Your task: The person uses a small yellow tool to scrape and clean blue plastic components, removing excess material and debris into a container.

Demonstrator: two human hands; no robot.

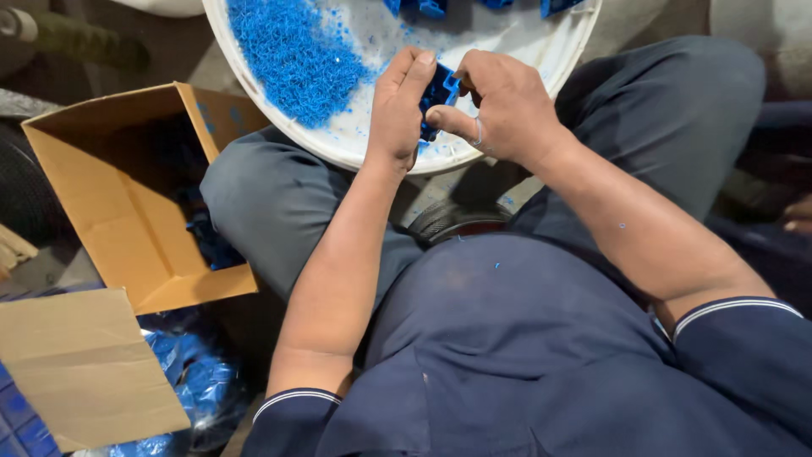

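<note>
A small blue plastic part point(439, 95) is gripped between both hands over the near rim of a round white tub point(355, 148). My left hand point(397, 106) holds its left side with the fingers curled over the top. My right hand point(503, 101) pinches its right side, thumb pointing left across the part. A heap of blue plastic shavings point(292, 55) lies in the tub to the left of the hands. More blue parts point(431, 7) sit at the tub's far edge.
An open cardboard box point(118, 186) with dark blue parts inside stands on the left beside my left knee. A cardboard flap point(85, 364) and a clear bag of blue pieces point(190, 381) lie at the lower left. My knees flank the tub.
</note>
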